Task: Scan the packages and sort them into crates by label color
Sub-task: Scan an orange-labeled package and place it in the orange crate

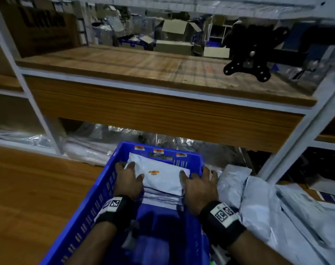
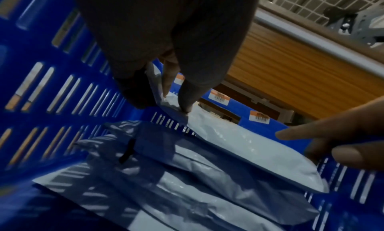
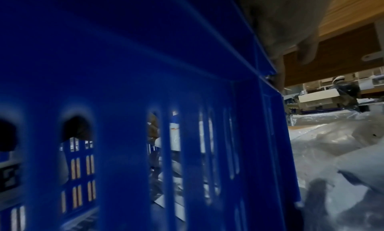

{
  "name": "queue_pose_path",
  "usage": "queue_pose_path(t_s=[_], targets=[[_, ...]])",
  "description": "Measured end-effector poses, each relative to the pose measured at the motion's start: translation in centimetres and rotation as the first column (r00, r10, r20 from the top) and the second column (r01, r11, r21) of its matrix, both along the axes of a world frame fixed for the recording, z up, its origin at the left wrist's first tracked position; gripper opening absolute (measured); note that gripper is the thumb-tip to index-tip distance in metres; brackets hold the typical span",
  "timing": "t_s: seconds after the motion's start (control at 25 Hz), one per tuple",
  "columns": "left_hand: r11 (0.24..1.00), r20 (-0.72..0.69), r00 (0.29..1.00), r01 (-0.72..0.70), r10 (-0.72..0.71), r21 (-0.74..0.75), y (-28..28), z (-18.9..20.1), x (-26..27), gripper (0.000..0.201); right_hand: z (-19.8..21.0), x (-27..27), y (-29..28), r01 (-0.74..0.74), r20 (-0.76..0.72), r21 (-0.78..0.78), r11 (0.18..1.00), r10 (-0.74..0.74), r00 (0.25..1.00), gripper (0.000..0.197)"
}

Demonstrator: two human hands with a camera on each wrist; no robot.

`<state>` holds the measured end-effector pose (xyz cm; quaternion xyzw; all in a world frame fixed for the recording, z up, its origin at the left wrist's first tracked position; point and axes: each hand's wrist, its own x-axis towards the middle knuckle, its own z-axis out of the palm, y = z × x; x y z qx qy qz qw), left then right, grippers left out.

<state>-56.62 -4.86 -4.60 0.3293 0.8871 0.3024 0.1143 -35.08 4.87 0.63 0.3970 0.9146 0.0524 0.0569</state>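
Blue crate [image 1: 97, 203] cut off at near end, three orange stickers on far wall, white package [image 1: 161, 177] on stack inside, left hand [image 1: 127, 180] pinching its corner, right hand [image 1: 198, 185] grip on package edge and crate rim, fingers partly hidden, stack count unclear

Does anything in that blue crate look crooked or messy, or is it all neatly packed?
Mostly tidy. The top package lies tilted, its far end propped against the crate's end wall rather than flat on the stack. The left hand and right hand are on its sides. Nothing looks torn or spilled.
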Motion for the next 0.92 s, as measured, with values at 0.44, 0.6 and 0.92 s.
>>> queue_pose_path(t_s=[0.44,0.6,0.92], targets=[[0.914,-0.287,0.889,0.268,-0.357,-0.306,1.1,0.9,3.9,0.062,0.6,0.5,-0.9,0.014,-0.157,0.014,1.000,-0.011,0.988,0.049],[0.830,-0.221,0.848,0.362,-0.482,-0.424,1.3,-1.0,3.8,0.070,1.2,0.5,-1.0,0.007,-0.123,-0.031,1.000,-0.011,0.992,0.049],[0.828,-0.139,0.864,0.400,-0.484,-0.392,0.7,-2.9,1.9,0.075,0.9,0.5,-0.7,-0.013,-0.134,-0.063,0.998,0.004,0.991,0.032]])
